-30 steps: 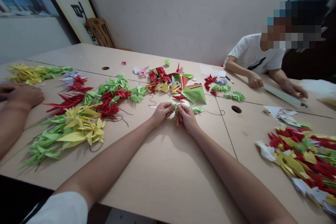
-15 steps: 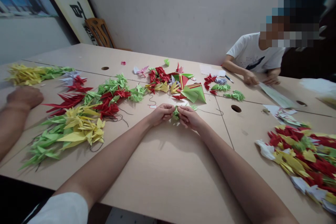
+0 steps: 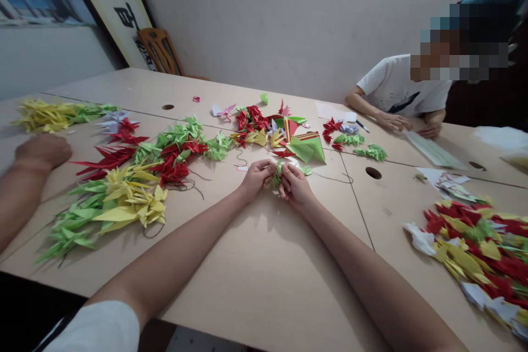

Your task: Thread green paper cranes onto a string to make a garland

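Observation:
My left hand (image 3: 258, 179) and my right hand (image 3: 294, 187) meet above the tabletop, their fingers pinching a small green origami crane (image 3: 278, 174) between them. Part of the crane is hidden by my fingers. A dark thread (image 3: 330, 179) lies on the table to the right of my right hand. Nearest my hands, beyond them, lies a folded green paper piece (image 3: 305, 149). Strung red, yellow and green paper cranes (image 3: 132, 198) spread to the left of my left hand.
Another person's hand (image 3: 43, 151) rests at the far left. Across the table, a person in a white shirt (image 3: 396, 88) handles a pale green strip (image 3: 433, 149). A heap of colored cranes (image 3: 474, 247) lies at right, and loose paper pieces (image 3: 251, 121) lie ahead.
My hands stay together on the green crane with only slight shifts. The person across the table has drawn one hand left, away from the far end of the pale green strip.

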The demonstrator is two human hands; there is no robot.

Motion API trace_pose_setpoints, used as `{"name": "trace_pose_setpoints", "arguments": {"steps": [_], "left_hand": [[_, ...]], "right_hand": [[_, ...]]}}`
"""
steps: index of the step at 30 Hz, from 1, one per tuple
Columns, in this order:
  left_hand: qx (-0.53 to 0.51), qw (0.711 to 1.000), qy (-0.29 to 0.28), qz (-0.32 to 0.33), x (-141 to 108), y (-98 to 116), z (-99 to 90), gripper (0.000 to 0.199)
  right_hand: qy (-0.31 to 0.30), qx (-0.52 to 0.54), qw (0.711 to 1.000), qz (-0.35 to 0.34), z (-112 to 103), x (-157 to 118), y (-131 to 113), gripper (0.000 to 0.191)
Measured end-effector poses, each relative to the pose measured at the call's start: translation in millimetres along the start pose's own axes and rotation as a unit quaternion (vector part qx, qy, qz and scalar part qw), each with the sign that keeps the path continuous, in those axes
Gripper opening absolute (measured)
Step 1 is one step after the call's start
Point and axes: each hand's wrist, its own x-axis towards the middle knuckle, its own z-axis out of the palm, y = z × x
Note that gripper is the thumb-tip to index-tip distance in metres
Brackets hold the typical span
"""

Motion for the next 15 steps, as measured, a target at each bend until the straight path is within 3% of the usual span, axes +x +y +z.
{"name": "trace_pose_setpoints", "arguments": {"steps": [8,15], "left_hand": [[-0.076,0.977,-0.129,-0.149,-2.1,11.4,-9.6,0.038],[-0.090,0.990,-0.076,-0.082,-1.9,4.9,-2.6,0.040]], "right_hand": [[-0.124,-0.025,0.989,0.083,-17.3,-6.1,-21.6,0.041],[-0.078,0.001,0.996,0.036,-11.5,-2.0,-12.4,0.044]]}}
